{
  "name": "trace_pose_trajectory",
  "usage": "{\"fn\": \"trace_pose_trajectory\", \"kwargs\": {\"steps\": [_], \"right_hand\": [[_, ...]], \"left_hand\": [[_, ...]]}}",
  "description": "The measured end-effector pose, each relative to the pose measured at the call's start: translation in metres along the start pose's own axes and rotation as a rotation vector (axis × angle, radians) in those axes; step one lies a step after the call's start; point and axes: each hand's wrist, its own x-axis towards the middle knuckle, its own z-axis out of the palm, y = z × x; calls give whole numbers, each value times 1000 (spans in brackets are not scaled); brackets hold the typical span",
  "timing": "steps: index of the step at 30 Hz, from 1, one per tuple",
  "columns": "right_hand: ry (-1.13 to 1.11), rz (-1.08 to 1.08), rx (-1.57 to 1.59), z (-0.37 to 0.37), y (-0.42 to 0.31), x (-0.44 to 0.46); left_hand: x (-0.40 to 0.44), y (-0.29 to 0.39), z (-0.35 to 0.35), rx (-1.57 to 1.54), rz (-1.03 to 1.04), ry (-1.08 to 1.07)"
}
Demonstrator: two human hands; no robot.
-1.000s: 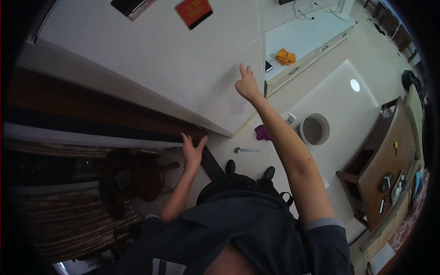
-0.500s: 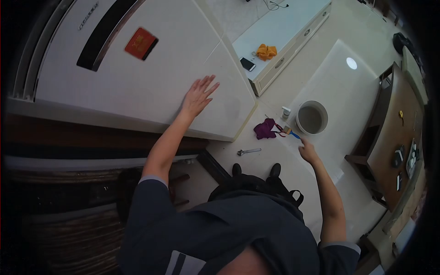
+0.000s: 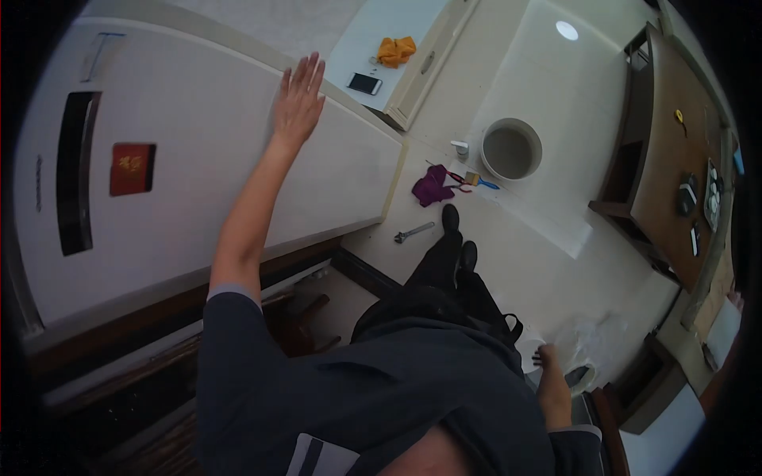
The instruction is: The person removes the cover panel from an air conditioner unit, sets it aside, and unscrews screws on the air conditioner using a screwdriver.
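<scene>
My left hand lies flat with its fingers spread near the edge of a tall white appliance. That appliance carries a dark curved strip and a red sticker. Low at my right side, my right hand hangs with nothing visible in it and its fingers loosely apart. Close by are a white round object and a clear plastic bag. On the floor ahead lie a purple cloth, red-handled pliers, a blue-handled paintbrush and an adjustable wrench.
A bucket and a small white-topped bottle stand on the floor. A low cabinet bears a phone and an orange cloth. To the right is a brown table; a wooden stool is below the appliance.
My left hand has moved up and left along the appliance. My right hand has swung back from near the paintbrush to my side. My feet and view have turned.
</scene>
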Motion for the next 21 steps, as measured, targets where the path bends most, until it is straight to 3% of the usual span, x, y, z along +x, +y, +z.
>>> {"fn": "trace_pose_trajectory", "kwargs": {"steps": [4, 5, 7, 9, 11, 13, 14, 16, 18, 20, 21], "right_hand": [[96, -585, -383, 65, -134, -34], [1, -672, -400, 82, -173, -52], [-103, -720, -123, 113, -234, -105], [-149, -697, -50, 128, -273, -113], [-92, -730, -101, 135, -299, -91], [-38, -765, -154, 144, -319, -76], [3, -733, -165, 150, -327, -74], [38, -684, -194, 164, -349, -71], [115, -828, -456, 183, -369, -68], [114, -878, -526, 209, -380, -53], [112, -932, -593, 221, -387, -38]], "left_hand": [[57, -39, 35, 40, 115, 53], [55, -43, 42, 25, 107, 50], [47, -45, 59, 53, 47, 37], [41, -41, 73, -11, 25, 58], [38, -35, 86, -67, 8, 58], [39, -27, 105, -167, 36, 273], [33, -20, 117, -175, 33, 248], [13, -8, 135, -567, -115, 311], [-18, 20, 154, -729, -67, 276], [-60, 69, 187, -1121, -284, -33], [-81, 101, 214, -1152, -422, -250]]}}
